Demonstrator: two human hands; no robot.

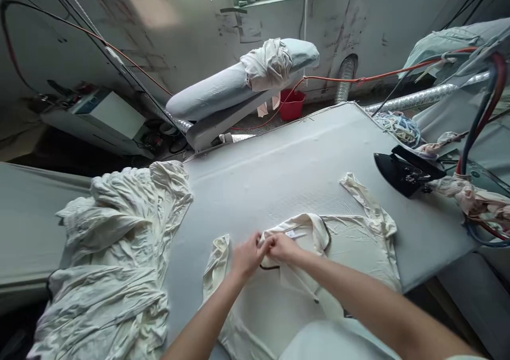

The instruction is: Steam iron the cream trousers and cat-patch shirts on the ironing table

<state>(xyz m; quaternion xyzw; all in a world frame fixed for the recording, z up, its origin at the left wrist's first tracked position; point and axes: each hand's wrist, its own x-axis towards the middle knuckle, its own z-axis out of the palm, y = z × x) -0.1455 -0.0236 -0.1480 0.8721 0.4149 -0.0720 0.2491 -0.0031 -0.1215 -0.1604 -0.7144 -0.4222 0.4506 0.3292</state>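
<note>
A cream long-sleeved shirt (346, 243) lies spread on the padded grey ironing table (263, 185), its collar toward the middle and a sleeve to each side. Both hands meet at the left part of the dark-edged collar (321, 235). My left hand (247, 253) pinches the collar fabric. Close against it, my right hand (283, 247) has its fingers closed on the same fabric. A small white label (292, 234) shows inside the neck, just right of the hands. My fingertips partly hide the gripped cloth.
A black steam iron (404, 171) rests at the table's right, with hoses beside it. Crumpled cream garments (131, 222) are heaped along the left edge. Behind the table stand a padded sleeve board (215, 92) and a red bucket (292, 105). An orange cable (338, 79) hangs across the back.
</note>
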